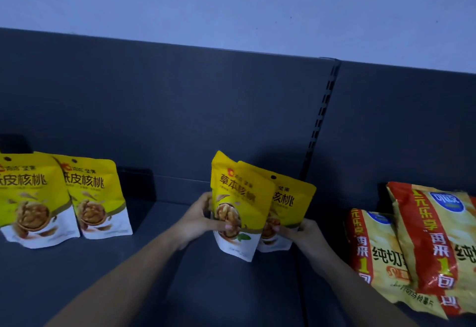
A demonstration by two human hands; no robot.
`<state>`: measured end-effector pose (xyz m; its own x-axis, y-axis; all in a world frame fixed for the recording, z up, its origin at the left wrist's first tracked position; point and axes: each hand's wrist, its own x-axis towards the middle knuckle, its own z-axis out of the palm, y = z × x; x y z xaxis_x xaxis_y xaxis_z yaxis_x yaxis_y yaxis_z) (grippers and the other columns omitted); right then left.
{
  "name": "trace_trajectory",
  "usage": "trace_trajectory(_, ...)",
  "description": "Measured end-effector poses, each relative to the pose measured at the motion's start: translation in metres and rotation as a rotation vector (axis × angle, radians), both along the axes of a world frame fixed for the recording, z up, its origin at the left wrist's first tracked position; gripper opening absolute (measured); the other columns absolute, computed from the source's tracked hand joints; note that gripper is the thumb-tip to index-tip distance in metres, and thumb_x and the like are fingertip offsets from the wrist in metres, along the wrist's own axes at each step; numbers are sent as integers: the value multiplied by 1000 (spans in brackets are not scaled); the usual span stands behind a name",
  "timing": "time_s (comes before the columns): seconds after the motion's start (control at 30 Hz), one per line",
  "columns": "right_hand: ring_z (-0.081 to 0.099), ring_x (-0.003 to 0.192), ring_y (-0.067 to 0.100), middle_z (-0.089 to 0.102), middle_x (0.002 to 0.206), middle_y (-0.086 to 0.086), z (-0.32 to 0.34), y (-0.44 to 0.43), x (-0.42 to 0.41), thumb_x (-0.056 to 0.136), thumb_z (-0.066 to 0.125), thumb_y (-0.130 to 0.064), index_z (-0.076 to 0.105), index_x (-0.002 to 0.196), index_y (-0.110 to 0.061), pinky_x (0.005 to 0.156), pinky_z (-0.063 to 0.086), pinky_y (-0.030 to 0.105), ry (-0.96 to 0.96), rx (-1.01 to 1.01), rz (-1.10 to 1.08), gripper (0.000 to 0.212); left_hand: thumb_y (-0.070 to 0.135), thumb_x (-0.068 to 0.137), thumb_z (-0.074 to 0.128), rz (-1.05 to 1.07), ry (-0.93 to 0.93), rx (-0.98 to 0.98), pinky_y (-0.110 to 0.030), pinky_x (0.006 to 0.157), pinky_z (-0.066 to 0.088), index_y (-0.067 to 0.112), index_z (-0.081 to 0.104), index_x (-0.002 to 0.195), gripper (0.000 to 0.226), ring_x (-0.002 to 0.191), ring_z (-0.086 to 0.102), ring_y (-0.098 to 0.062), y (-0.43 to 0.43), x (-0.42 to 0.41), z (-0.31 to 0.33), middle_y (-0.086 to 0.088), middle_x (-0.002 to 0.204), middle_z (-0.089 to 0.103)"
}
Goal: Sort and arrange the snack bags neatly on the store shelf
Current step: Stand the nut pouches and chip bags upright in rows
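Gripping glossy yellow pouches (239,198), matte dark shelf (154,254)

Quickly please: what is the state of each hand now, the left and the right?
The left hand grips the front yellow walnut bag.
The right hand grips the rear yellow walnut bag.

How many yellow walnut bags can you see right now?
4. The far-left bag and second bag stand on the shelf; left hand holds the front centre bag, right hand the rear centre bag. More may sit off-frame left.
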<state>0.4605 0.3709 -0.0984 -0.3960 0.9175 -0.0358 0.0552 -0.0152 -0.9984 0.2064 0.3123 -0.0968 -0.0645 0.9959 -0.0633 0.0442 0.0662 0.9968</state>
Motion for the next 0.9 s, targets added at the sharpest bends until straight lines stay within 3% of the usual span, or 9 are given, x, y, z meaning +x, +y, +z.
trace_trajectory(0.13,68,67,11,74,73,3,-4,-5,-7,83,65,-2,71,74,-2,59,52,20,-2,50,-24,11,0,55,83,40,-32,20,-28,76,55,0,61,109,58,96,69,-25,-15,2,-8,-11,104,72)
trace_trajectory(0.27,65,59,7,71,63,0,-5,-11,-26,84,62,0,68,66,0,53,49,18,17,81,31,19,-17,66,73,118,-45,46,-28,76,55,0,64,103,41,90,70,-21,-47,-4,-12,-8,98,74)
trace_trajectory(0.47,64,61,16,70,64,8,-6,-37,-81,84,64,-5,69,64,-3,56,48,27,9,80,270,21,-10,69,68,281,-82,120,-32,85,53,-5,56,115,47,105,65,-27,-126,-31,-8,-10,112,69)
trace_trajectory(0.63,53,56,15,58,62,31,-10,-76,-142,85,65,-2,56,63,15,50,36,24,12,144,378,29,-8,68,70,475,-69,136,-29,81,53,0,58,113,47,100,67,-23,-198,-64,-6,-8,109,71)
trace_trajectory(0.7,52,60,18,57,71,40,-14,-91,-170,85,64,-1,54,68,22,50,35,25,22,139,403,30,-9,69,70,544,-63,140,-30,81,54,-2,58,114,47,101,66,-24,-223,-82,-6,-11,111,70)
trace_trajectory(0.9,57,67,25,62,78,39,-22,-131,-256,85,63,-1,58,75,21,62,39,35,42,129,452,25,-19,73,66,675,-51,152,-47,89,53,-10,51,120,50,104,62,-33,-275,-147,-9,-25,117,63)
